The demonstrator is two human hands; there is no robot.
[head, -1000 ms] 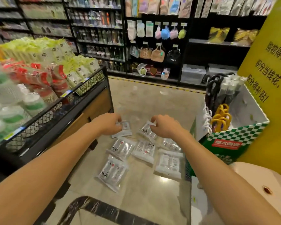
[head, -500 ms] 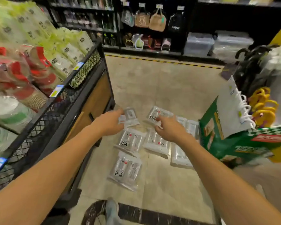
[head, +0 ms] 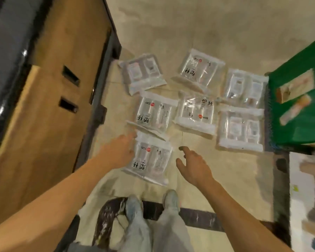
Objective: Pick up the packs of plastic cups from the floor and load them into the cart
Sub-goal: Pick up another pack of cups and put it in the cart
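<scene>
Seven packs, clear film with white end seams, all flat on the floor in three loose rows. Far row: far-left pack point(head: 142, 73), greyish, small labels up, skewed; far-middle pack point(head: 200, 70), black print, red dot; far-right pack point(head: 244, 88), labels up. Middle row: mid-left pack point(head: 155, 113) and centre pack point(head: 195, 113), printed; mid-right pack point(head: 241, 130), labels up. Near pack point(head: 151, 160), printed, lies alone closest to me. Cart point(head: 49, 106), wood side panel in a dark frame, stands just left of them.
</scene>
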